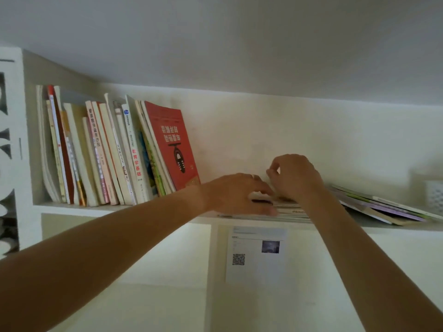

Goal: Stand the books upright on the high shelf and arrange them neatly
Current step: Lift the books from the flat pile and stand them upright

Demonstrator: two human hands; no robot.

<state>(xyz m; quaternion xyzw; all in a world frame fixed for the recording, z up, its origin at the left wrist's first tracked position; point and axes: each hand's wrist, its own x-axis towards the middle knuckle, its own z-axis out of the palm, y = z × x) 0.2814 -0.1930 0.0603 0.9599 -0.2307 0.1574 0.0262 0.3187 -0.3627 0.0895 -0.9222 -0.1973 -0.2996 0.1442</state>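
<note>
The left hand reaches over the flat stack in the middle of the shelf, its fingers stretched out and resting on the top books, holding nothing that shows. The right hand hovers just behind it at the back of the same stack, fingers curled, thumb and forefinger drawn together as if pinching a page edge; what they hold is too blurred to tell. At the left end of the shelf a row of books stands upright but leaning left, spines outward. The outermost is a red book with its cover facing out and upside down; its white characters and a dark emblem cannot be read surely. One white spine carries red characters reading 教育学基础. To the right of the hands a second pile of thin booklets, with purple and green edges, lies slanted and fanned out on the shelf. Below the shelf a printed sheet is stuck to the wall, bearing a QR code and a small dark photo; its text is too small to read.
</note>
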